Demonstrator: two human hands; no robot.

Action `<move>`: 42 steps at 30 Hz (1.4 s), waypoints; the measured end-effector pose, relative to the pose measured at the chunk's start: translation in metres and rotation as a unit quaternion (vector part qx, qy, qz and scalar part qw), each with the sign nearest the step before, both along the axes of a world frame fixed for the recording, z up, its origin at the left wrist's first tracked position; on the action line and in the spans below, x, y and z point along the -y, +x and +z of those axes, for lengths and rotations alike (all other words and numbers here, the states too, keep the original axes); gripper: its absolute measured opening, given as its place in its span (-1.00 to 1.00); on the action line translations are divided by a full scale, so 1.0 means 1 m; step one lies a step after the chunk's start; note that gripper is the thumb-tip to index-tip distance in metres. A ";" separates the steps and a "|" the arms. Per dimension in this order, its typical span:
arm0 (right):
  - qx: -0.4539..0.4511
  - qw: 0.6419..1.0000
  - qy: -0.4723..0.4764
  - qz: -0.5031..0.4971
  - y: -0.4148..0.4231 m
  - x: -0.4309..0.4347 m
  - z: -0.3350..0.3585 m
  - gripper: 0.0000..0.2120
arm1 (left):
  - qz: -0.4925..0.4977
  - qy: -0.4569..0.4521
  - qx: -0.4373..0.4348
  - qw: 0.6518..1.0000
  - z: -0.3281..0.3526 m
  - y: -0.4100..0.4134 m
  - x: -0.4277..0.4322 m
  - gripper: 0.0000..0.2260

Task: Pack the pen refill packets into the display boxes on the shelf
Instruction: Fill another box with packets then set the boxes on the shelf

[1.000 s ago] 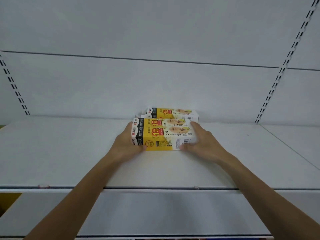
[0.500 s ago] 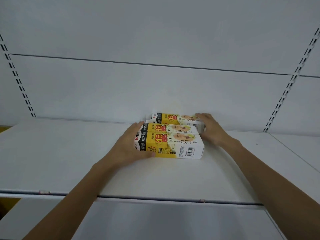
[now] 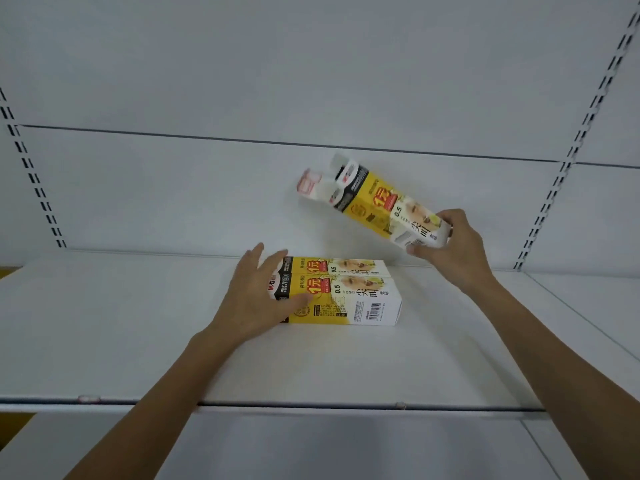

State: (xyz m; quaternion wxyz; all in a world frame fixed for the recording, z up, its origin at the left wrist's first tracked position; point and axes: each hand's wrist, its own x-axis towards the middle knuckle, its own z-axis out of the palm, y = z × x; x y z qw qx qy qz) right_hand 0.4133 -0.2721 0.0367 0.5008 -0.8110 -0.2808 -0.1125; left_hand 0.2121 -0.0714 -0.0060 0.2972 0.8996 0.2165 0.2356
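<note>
The white shelf [image 3: 138, 323] carries a pair of display boxes [image 3: 349, 301], side by side and touching. A third box [image 3: 377, 206] hangs tilted at 2 o'clock from the pair, flap end toward 10 o'clock. Your right hand [image 3: 457, 244] grips its lower end; your left hand [image 3: 258, 299] lies flat, fingers straight, on the pair's 9 o'clock end.

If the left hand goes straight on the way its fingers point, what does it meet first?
Probably the left end of the rear box, right at the fingertips of the left hand; past it, the back wall. Depth is unclear.
</note>
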 end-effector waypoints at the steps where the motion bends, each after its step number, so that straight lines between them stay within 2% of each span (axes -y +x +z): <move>1: 0.006 1.000 0.020 -0.003 -0.011 0.001 0.005 -0.46 | 0.013 -0.006 0.036 0.999 0.009 -0.002 0.008 -0.29; 3: 0.023 0.999 0.035 0.015 -0.038 0.002 0.014 -0.45 | 0.005 -0.079 0.127 0.989 0.031 -0.005 0.027 -0.29; 6: 0.057 0.996 -0.020 0.066 -0.085 -0.004 0.014 -0.44 | -0.026 -0.196 0.250 0.948 0.062 -0.015 0.057 -0.27; 8: 0.072 0.991 -0.065 0.089 -0.113 -0.010 0.005 -0.44 | -0.017 -0.234 0.311 0.921 0.068 -0.021 0.065 -0.40; 10: 0.090 0.986 -0.098 0.096 -0.136 -0.016 -0.009 -0.45 | 0.001 -0.230 0.333 0.914 0.067 -0.028 0.064 -0.50; 13: 0.101 0.974 -0.137 0.151 -0.157 -0.021 -0.026 -0.34 | -0.013 -0.198 0.322 0.926 0.060 -0.041 0.057 -0.47; 17: 0.041 0.966 -0.011 0.256 -0.165 -0.022 -0.013 -0.42 | -0.043 -0.154 0.276 0.948 0.051 -0.056 0.050 -0.24; 20: 0.025 0.964 0.054 0.260 -0.163 -0.027 0.006 -0.55 | -0.082 -0.155 0.273 0.946 0.046 -0.060 0.050 -0.31; 26: -0.027 0.942 0.121 0.311 -0.161 -0.034 0.027 -0.74 | -0.146 -0.148 0.249 0.946 0.050 -0.056 0.051 -0.46; 29: -0.046 0.935 0.148 0.318 -0.157 -0.034 0.030 -0.84 | -0.168 -0.138 0.228 0.949 0.055 -0.055 0.048 -0.47; 36: -0.015 0.930 0.169 0.327 -0.149 -0.038 0.042 -0.94 | -0.192 -0.127 0.189 0.954 0.068 -0.051 0.039 -0.46; 40: -0.004 0.922 0.182 0.341 -0.147 -0.039 0.046 -0.81 | -0.171 -0.123 0.197 0.957 0.057 -0.051 0.043 -0.43; 42: 0.010 0.918 0.174 0.356 -0.147 -0.039 0.050 -0.72 | -0.170 -0.126 0.190 0.959 0.049 -0.051 0.047 -0.33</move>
